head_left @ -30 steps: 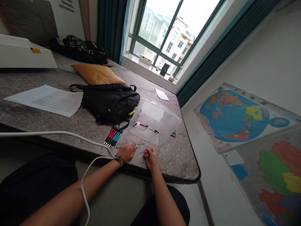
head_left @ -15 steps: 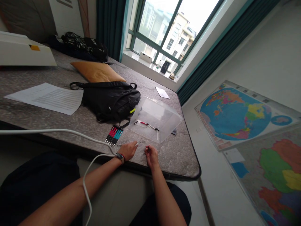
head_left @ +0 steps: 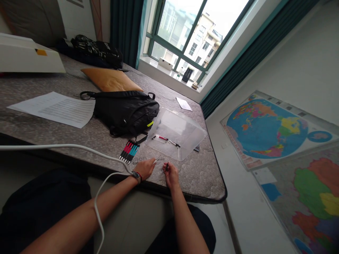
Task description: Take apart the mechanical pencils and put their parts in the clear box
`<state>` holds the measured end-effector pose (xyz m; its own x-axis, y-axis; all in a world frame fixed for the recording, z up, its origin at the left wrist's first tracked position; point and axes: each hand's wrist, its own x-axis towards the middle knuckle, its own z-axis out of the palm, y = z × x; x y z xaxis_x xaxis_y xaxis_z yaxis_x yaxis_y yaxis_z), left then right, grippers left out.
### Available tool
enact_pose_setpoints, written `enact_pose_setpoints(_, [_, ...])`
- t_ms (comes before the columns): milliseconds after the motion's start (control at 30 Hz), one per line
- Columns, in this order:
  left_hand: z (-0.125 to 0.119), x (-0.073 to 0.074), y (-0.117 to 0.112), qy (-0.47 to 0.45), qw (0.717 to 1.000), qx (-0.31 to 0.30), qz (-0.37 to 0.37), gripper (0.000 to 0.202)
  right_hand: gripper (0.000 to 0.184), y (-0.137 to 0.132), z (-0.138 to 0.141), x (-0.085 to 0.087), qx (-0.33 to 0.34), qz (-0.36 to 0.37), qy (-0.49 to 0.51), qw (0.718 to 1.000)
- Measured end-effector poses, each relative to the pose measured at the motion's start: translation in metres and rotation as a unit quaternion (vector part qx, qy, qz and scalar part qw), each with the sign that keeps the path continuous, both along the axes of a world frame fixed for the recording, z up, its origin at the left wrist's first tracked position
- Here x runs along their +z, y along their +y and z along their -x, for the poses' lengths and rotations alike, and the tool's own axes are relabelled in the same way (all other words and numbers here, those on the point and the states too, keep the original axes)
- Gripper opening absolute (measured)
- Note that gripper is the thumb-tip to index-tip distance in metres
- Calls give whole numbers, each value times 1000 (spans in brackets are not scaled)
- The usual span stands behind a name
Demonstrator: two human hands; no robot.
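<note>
My left hand (head_left: 145, 167) rests on the grey mattress (head_left: 79, 137) near its front edge, fingers curled round a small pale piece at the fingertips. My right hand (head_left: 171, 174) sits just beside it, pinched on a short dark pen part that points up. A row of several red, black and blue pens (head_left: 129, 151) lies to the left of my left hand. Right behind both hands stands a clear plastic box (head_left: 177, 135) with a red-and-black pen (head_left: 165, 139) inside it.
A black bag (head_left: 124, 111) lies behind the pens, with an orange cushion (head_left: 109, 79) and a printed sheet (head_left: 55, 108) further left. A white cable (head_left: 79, 150) crosses my left arm. World maps (head_left: 267, 128) cover the floor on the right.
Both hands stay at the mattress edge; the right hand has lifted slightly, and the dark pen part in it stands more upright. The view has shifted a little.
</note>
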<state>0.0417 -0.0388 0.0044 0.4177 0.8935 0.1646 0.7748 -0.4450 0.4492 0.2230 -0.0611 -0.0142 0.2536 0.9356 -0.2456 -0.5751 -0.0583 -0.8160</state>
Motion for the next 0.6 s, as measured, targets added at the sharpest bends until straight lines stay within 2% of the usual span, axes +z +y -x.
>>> enact_pose_setpoints(133, [0, 0, 1, 2, 1000, -3, 0, 36, 22, -1, 3, 5, 23, -2, -15, 1000])
enact_pose_setpoints(233, [0, 0, 1, 3, 1000, -3, 0, 36, 32, -2, 4, 8, 36, -9, -30, 999])
enact_pose_setpoints(467, [0, -1, 1, 6, 1000, -2, 4, 36, 57, -2, 8, 8, 11, -9, -46, 999])
enact_pose_setpoints(600, [0, -1, 1, 7, 1000, -2, 10, 35, 48, 1, 6, 2, -17, 4, -41, 999])
